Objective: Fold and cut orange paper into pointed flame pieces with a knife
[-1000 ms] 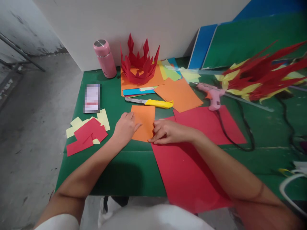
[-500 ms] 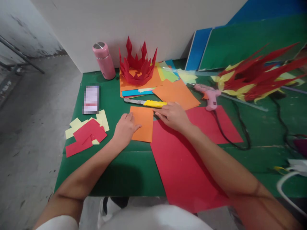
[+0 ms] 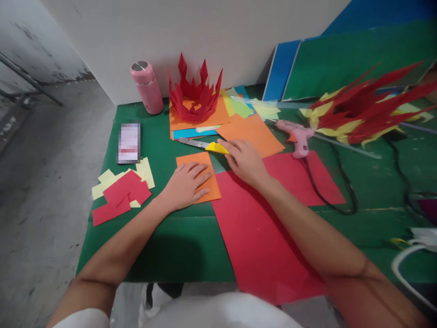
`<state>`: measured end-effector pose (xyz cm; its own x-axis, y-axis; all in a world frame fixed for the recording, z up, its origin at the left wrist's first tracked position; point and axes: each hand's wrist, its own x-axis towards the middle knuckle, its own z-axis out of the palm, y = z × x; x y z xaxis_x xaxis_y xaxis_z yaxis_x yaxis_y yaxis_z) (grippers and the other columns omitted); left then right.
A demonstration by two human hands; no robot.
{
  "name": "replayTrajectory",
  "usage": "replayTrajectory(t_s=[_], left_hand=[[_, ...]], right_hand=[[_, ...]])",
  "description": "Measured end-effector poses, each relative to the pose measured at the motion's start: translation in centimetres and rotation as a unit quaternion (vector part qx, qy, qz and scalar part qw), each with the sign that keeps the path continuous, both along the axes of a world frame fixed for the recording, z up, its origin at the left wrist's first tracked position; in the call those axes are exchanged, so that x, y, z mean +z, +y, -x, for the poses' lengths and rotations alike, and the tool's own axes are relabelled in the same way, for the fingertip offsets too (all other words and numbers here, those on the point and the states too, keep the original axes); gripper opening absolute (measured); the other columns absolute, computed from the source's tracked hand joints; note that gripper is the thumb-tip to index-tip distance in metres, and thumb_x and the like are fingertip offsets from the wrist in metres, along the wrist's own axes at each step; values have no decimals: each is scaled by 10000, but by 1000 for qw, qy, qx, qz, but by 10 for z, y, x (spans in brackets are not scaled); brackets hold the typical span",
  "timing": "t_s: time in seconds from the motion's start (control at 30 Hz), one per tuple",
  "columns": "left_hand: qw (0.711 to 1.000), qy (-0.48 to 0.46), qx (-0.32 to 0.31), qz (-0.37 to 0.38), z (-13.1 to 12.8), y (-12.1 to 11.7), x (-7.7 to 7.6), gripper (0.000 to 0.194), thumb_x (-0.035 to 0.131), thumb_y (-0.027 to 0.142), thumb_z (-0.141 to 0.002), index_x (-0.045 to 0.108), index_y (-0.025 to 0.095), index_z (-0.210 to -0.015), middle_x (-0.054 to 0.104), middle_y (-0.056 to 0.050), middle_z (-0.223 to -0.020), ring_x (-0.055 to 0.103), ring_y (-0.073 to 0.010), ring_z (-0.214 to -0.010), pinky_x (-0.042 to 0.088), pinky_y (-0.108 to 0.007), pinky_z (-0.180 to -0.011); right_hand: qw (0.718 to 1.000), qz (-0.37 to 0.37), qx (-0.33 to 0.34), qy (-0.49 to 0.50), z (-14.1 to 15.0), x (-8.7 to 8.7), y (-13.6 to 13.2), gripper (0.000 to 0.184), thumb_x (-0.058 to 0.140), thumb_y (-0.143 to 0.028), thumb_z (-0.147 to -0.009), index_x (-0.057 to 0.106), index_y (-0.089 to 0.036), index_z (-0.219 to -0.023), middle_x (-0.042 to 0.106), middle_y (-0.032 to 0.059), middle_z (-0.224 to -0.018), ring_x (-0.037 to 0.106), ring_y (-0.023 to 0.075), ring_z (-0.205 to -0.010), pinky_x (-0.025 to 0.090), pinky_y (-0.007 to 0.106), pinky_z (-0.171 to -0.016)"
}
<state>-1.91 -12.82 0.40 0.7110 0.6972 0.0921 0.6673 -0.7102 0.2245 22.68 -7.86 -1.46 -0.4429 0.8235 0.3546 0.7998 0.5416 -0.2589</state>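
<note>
My left hand (image 3: 187, 182) lies flat with spread fingers on a folded-looking piece of orange paper (image 3: 212, 180), covering its left and middle part. The paper sits slightly turned on the green table. Just beyond it, my right hand (image 3: 247, 161) has its fingers closed around the rear of a yellow utility knife (image 3: 213, 146). The knife's metal end points left, over the table. Under my right wrist lies a large sheet of red paper (image 3: 252, 237), which reaches past the table's front edge.
Behind stand a red paper crown (image 3: 194, 109) and a pink flask (image 3: 148, 91). Paper scraps (image 3: 123, 189) and a phone (image 3: 129, 142) lie left. To the right are a pink glue gun (image 3: 298, 134) with its cord and a red-yellow paper flame piece (image 3: 362, 107).
My left hand has slid right and flattened onto the orange paper, which has turned a little. My right hand has taken hold of the utility knife and tilted it.
</note>
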Motion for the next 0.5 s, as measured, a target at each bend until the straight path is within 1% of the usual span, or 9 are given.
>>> replayTrajectory(t_s=[0.1,0.17,0.23,0.3,0.4,0.5], left_hand=[[998,20,55,-10,2,1,3,446,453,438,-1010,605,225,-1371,577,-122,-1419,520,-323,-1247,429,-499,-1041],[995,31,93,-13,4,3,3,431,433,413,-1015,603,229,-1366,589,-126,-1377,529,-325,-1190,443,-505,-1000],[992,26,125,-18,6,5,0,419,437,398,-1008,601,225,-1354,601,-131,-1313,530,-325,-1153,448,-511,-980],[989,6,143,-28,8,7,-4,397,461,375,-992,608,201,-1316,602,-136,-1232,525,-320,-1140,449,-509,-990],[989,-32,142,-35,10,10,-9,336,452,278,-966,624,130,-1214,573,-153,-1147,531,-302,-1117,466,-483,-1007],[988,-56,139,-39,10,12,-12,335,422,220,-950,602,87,-1199,557,-174,-1149,537,-298,-1137,475,-485,-1041]], right_hand=[[999,5,-35,35,-5,15,-5,571,385,-173,-932,484,-206,-1494,613,156,-1163,592,304,-1046,511,462,-886],[997,21,-45,59,-12,28,-9,605,411,-157,-890,506,-247,-1481,592,131,-1136,595,294,-1026,515,448,-862],[996,44,-36,70,-20,40,-15,613,441,-160,-865,537,-287,-1457,588,110,-1097,601,289,-1001,514,446,-844],[995,71,-6,65,-31,48,-20,565,479,-213,-874,578,-315,-1421,589,94,-1058,610,278,-954,513,439,-819],[988,138,39,52,-49,53,-26,481,516,-331,-911,616,-354,-1381,616,69,-1011,626,250,-888,514,413,-780],[982,176,52,42,-69,50,-30,444,527,-386,-914,658,-349,-1336,633,66,-1005,638,235,-872,517,397,-766]])
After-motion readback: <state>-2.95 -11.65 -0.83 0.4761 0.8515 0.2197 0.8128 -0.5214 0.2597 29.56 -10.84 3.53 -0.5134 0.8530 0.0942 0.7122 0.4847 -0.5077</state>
